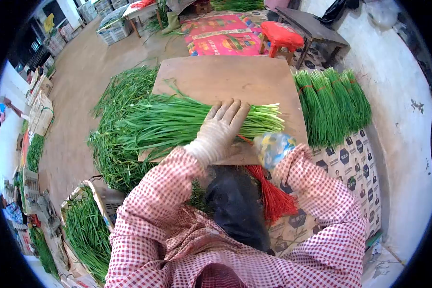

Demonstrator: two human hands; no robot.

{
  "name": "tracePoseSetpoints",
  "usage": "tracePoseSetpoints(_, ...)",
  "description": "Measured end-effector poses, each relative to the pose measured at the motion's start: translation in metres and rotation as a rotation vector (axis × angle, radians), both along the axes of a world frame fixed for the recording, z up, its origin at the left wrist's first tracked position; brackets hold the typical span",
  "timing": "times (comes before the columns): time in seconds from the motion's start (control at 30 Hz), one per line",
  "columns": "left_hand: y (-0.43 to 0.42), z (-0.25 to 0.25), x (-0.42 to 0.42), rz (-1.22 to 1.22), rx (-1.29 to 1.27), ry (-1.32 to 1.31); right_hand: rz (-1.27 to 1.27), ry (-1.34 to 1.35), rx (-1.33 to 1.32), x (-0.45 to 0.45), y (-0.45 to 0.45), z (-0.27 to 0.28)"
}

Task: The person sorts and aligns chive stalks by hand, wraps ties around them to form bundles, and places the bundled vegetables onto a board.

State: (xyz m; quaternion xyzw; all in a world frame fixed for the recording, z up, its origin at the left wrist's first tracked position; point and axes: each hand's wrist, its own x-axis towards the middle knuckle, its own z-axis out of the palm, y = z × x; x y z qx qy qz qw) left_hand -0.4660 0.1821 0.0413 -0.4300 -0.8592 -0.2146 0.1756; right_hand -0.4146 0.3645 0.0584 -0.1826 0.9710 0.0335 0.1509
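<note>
My left hand (221, 125), in a pale, dirt-stained glove, lies across a bunch of garlic chives (173, 120) on a brown board (216, 77). Its fingers stretch over the top, and the thumb is on the near side. The white stem ends point right, the green leaves left. My right hand (269, 146) is closed at the board's near right edge, partly blurred, under a blue-and-yellow patterned cover. A thin red tie (245, 139) runs from the bunch to it. A bundle of red ties (273, 199) hangs just below.
Loose chives (115, 139) are heaped left of the board. Tied bunches (333, 105) lie on its right, beside a white wall (393, 96). A basket of greens (86, 230) stands at lower left. Beyond the board are a red-covered stool (281, 34) and a dark bench (317, 29).
</note>
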Motion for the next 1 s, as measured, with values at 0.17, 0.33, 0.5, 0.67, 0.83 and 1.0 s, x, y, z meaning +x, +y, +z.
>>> tracePoseSetpoints(0.17,0.026,-0.008,-0.036,0.146,-0.554,-0.182,0.103,0.205,-0.963,0.033,0.011,-0.037)
tracePoseSetpoints(0.33,0.040,-0.013,-0.058,0.277,-0.485,-0.482,-0.031,-0.012,-1.766,0.008,-0.023,-0.032)
tracePoseSetpoints(0.5,0.040,-0.029,-0.055,0.346,-0.463,-0.362,-0.784,-0.500,-2.155,-0.007,-0.037,-0.004)
tracePoseSetpoints(0.67,0.037,-0.034,-0.051,0.335,-0.511,-0.270,-0.881,-0.235,-1.881,0.039,-0.044,-0.010)
tracePoseSetpoints(0.83,0.040,-0.016,-0.037,0.301,-0.566,-0.368,-0.552,-0.097,-1.708,0.081,-0.040,-0.132)
tracePoseSetpoints(1.0,0.026,0.012,-0.040,0.161,-0.610,-0.560,-0.394,-0.130,-1.274,0.071,-0.039,-0.120)
